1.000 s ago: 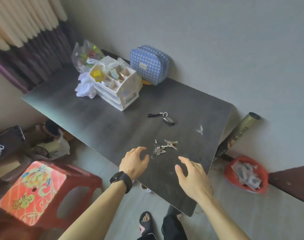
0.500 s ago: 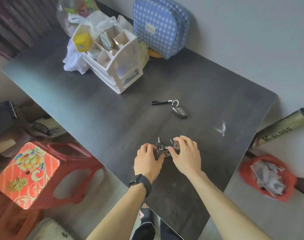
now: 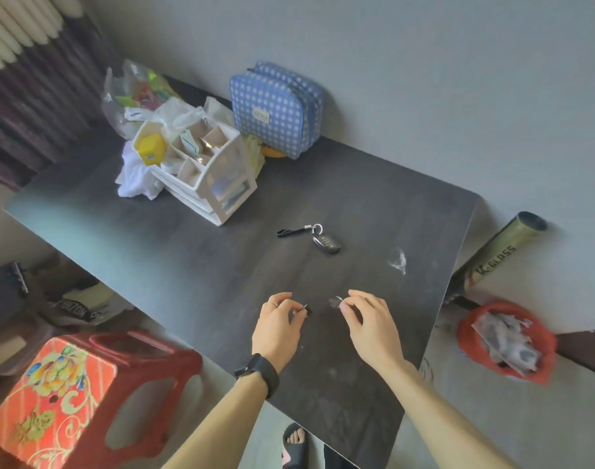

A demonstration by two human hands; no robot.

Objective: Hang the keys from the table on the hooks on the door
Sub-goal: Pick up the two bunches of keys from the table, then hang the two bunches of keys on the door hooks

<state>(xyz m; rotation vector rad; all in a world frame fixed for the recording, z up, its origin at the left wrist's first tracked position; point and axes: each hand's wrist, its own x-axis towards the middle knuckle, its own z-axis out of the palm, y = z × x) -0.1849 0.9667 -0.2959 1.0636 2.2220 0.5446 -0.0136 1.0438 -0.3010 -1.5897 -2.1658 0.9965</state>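
Dark grey rectangular wooden table (image 3: 174, 238) under both hands; white plastic compartment organiser (image 3: 208, 177) well beyond the left hand. Black car key fob on a black strap with metal ring (image 3: 318, 236) lies flat ahead, between and beyond both hands, apart from them. Left hand (image 3: 279, 328), fingers curled, pinches small blurred metal keys (image 3: 303, 309); right hand (image 3: 370, 324) likewise pinches another small metal key bunch (image 3: 335, 302) at its fingertips.

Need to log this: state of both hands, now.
Left hand: closed on keys.
Right hand: closed on another bunch of keys.
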